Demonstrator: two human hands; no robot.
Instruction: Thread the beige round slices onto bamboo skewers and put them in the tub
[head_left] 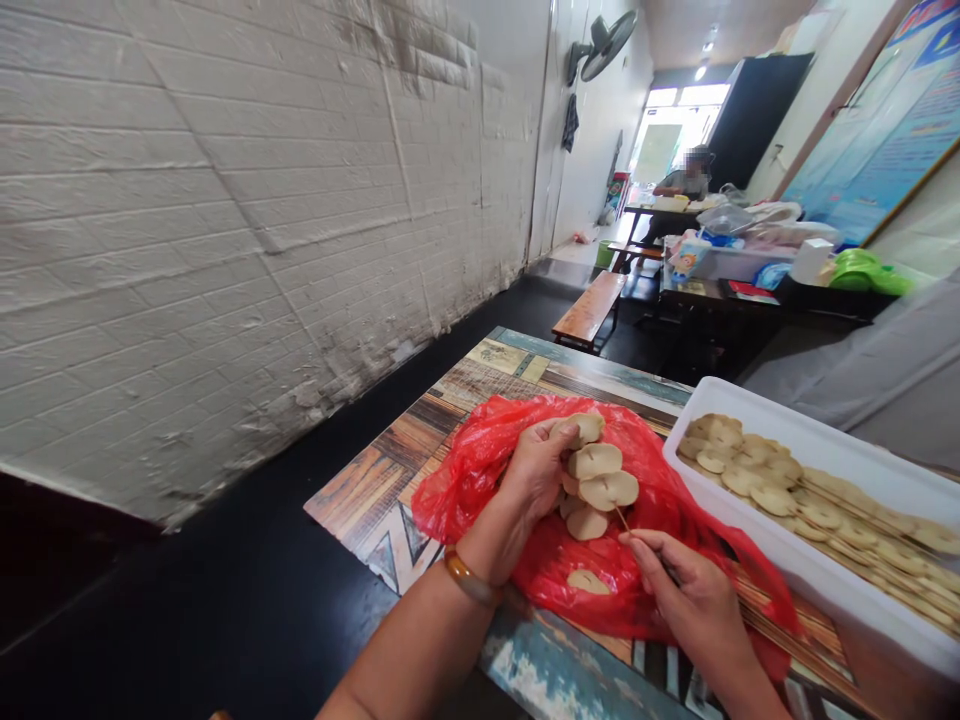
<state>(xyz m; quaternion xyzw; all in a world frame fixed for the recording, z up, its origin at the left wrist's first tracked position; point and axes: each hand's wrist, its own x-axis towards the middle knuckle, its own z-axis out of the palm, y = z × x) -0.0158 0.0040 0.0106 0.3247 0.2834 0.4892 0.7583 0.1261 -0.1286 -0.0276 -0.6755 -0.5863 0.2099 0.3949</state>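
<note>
Pale, round slices [609,490] overlap in a short column on a thin skewer [622,519], held above a crumpled red bag [480,455]. The left hand [538,465] reaches in from below, forearm slanting up and to the right, a brown bangle [470,578] at the wrist. Its fingers are curled, with the thumb pressed close against the slice at the top end; how the fingers behind sit is hidden. The right hand [686,580] comes from the lower right, pointing up and to the left, its thumb and forefinger pinched together on the skewer's lower end. One loose slice lies on the bag between the wrists. The bag is spread over a wood-patterned table [420,440]. To the right, a white tub [690,400] holds rows of skewered slices. Bare sticks [780,625] lie beside it, near the right wrist.
</note>
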